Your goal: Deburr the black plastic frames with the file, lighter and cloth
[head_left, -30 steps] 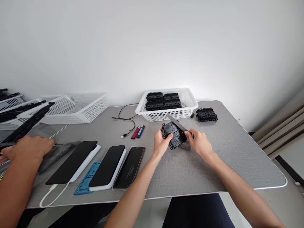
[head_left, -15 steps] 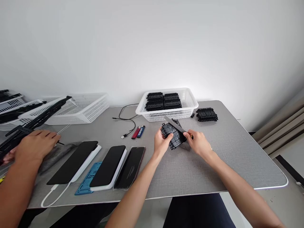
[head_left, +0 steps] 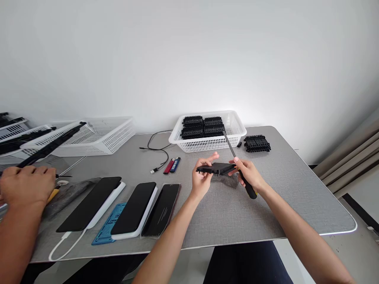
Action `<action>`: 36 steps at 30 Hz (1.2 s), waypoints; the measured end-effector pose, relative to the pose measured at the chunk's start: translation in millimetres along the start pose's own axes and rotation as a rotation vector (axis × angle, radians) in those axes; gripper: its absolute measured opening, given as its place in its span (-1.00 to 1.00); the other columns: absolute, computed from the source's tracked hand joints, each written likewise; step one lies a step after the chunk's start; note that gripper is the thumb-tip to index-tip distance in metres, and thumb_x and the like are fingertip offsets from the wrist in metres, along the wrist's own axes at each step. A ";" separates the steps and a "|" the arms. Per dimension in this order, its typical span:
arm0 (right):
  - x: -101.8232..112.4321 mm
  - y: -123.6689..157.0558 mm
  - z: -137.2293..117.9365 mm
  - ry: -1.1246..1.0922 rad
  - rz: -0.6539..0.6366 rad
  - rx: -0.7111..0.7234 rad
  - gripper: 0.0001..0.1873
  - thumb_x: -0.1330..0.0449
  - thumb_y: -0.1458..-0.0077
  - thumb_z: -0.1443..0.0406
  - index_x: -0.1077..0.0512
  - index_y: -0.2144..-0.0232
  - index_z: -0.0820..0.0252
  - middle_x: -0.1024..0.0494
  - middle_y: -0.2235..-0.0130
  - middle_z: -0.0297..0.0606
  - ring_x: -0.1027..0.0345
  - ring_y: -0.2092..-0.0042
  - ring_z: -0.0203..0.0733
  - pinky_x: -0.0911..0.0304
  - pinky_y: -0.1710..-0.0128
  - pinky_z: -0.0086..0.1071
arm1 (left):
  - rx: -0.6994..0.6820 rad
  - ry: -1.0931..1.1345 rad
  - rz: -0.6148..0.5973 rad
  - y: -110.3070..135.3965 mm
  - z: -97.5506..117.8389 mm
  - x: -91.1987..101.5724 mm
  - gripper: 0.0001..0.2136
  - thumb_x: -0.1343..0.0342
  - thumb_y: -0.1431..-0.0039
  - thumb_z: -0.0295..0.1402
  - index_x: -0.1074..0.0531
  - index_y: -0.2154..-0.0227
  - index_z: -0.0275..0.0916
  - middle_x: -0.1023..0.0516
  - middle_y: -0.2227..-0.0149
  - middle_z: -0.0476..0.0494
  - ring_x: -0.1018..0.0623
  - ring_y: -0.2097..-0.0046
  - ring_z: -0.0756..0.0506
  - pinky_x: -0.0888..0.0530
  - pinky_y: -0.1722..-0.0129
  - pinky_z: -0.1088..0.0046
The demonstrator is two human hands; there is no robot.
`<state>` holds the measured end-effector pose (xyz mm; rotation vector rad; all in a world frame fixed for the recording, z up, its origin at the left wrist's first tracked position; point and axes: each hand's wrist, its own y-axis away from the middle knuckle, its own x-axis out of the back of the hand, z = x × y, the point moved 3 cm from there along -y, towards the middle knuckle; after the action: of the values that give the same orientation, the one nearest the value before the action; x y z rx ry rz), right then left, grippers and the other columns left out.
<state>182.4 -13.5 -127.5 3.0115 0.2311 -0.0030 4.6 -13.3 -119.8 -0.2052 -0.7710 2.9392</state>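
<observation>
**Desk-side:** Where is the black plastic part [head_left: 216, 169] right now?

**Operator:** I see it held just above the desk [head_left: 281, 189]. It lies flat and edge-on to me, a little nearer than the white basket [head_left: 207, 144].

**Desk-side:** Which hand has it?

**Operator:** My left hand [head_left: 202, 180] pinches its left end between thumb and fingers. My right hand [head_left: 248, 174] touches the right end with its fingertips. That grip is wrapped around a screwdriver [head_left: 251, 191]. The black and yellow handle pokes out below the palm, and the shaft slants up and away toward the basket.

**Desk-side:** What's around you?

**Operator:** The basket holds stacked black parts [head_left: 203, 126]. Another small stack [head_left: 257, 142] sits on the desk just right of the basket. A red and a blue lighter [head_left: 172, 164] lie to my left, near a black cable [head_left: 156, 149]. Three phones [head_left: 134, 207] rest side by side, closer to the front edge. At the far left, a co-worker's hand [head_left: 25, 189] rests on the desk in front of a second white basket [head_left: 103, 136].
</observation>
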 end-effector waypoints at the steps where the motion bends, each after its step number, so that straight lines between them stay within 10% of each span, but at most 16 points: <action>1: -1.8 -0.5 1.8 -0.042 -0.022 -0.023 -0.41 -0.12 -0.04 -0.18 -0.44 0.26 0.25 -0.56 0.41 -0.18 -0.10 0.72 -0.43 0.00 0.80 -0.47 | -0.008 -0.016 -0.011 0.0 1.2 -0.4 -0.78 -0.17 -0.15 -0.20 -0.24 0.40 -0.16 -0.53 -0.02 -0.29 -0.39 -0.21 -0.22 -0.26 -0.20 0.10; 13: 6.0 -1.6 6.7 -0.374 0.182 0.019 -0.54 -0.41 0.18 0.11 -0.31 0.30 0.17 -0.15 0.74 -0.63 0.07 0.70 -0.48 0.05 0.75 -0.55 | 0.501 0.223 0.183 -5.1 -33.0 15.1 -0.67 -0.18 -0.04 -0.06 -0.47 0.29 -0.23 -0.58 0.28 -0.19 -0.58 0.23 -0.16 -0.54 0.23 0.25; 27: 3.0 0.0 2.2 0.038 0.153 0.205 -0.59 -0.27 0.04 -0.03 -0.33 0.36 0.16 -0.20 0.69 -0.53 0.00 0.71 -0.39 0.03 0.74 -0.45 | 0.378 0.006 0.112 -2.9 -27.3 10.8 -0.56 -0.21 -0.04 -0.05 -0.39 0.06 -0.15 -0.55 0.04 -0.23 -0.53 0.00 -0.21 -0.46 0.11 0.32; 36: 37.5 5.7 -19.6 0.557 0.368 0.429 -0.48 0.10 -0.25 -0.05 -0.34 0.49 0.18 -0.40 0.55 -0.31 -0.17 0.54 -0.31 -0.02 0.49 -0.42 | 0.335 0.086 0.094 -5.3 -25.9 8.2 -0.51 -0.25 0.01 -0.16 -0.35 0.00 -0.18 -0.52 -0.01 -0.28 -0.51 -0.03 -0.21 -0.44 0.03 0.26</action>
<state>220.2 -11.0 -107.8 3.3453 -0.3244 0.9354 0.7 4.8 -140.4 -0.3440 -0.2576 3.0630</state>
